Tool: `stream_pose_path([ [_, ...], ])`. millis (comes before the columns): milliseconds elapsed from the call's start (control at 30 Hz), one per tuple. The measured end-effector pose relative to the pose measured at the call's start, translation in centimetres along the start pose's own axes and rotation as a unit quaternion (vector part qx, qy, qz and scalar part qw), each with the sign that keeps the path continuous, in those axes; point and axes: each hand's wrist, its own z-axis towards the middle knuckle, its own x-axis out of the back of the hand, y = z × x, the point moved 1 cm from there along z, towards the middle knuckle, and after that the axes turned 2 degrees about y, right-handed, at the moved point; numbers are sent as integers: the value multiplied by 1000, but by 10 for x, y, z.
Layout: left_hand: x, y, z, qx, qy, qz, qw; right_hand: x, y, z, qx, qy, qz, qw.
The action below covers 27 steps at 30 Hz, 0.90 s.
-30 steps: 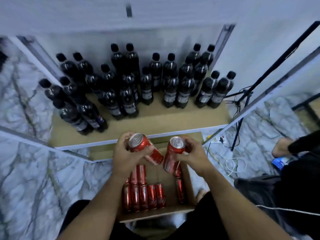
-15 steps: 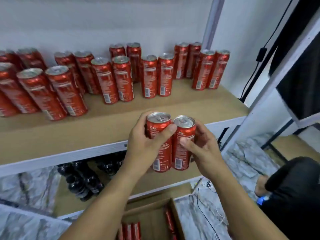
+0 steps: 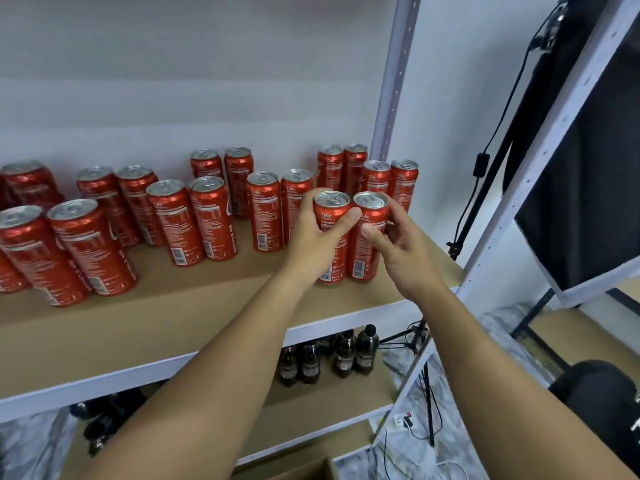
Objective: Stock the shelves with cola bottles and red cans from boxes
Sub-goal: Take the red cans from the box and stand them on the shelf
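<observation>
We hold 2 red cans upright and side by side on the upper shelf board (image 3: 194, 317), which serves as our landmark. Our left hand (image 3: 313, 240) wraps the left can (image 3: 331, 216), its thumb curled across the can's front below the rim and its other fingers out of sight behind. Our right hand (image 3: 398, 251) grips the right can (image 3: 369, 220), thumb pressed on the front label, the remaining fingers curved round the far side. The 2 cans touch each other, and their bases sit at or just above the board near its right front; we cannot tell whether they rest on it.

Farther back on the same board stand the stocked red cans (image 3: 211, 220), mostly in pairs, running from the left edge to the upright post (image 3: 394, 81) at the board's right rear corner. Beneath the board, on the lower shelf, cola bottles (image 3: 363, 351) stand in a group. Below that, at the bottom edge of view, a corner of a cardboard box (image 3: 311, 471) shows. To the right of the board, a dark panel (image 3: 588, 202) hangs in a second white frame, and cables (image 3: 415, 434) lie on the marble floor.
</observation>
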Motion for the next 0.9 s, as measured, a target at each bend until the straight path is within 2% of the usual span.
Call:
stream_pose_path([
  [200,-27,-27,26,12,28,-26,999,13,14,33,-19,-5,0,1000],
  [467,-42,-37,40,12,58,-38,998,25,19,46,4,-15,-80,997],
  [633,-30,-47,25,23,34,49,998,25,37,34,-30,-28,-131,990],
  [767,-15,-72,10,39,29,141,989,27,54,28,-37,33,-196,979],
  [900,-13,-81,9,44,37,179,982,26,60,30,-34,31,-206,977],
])
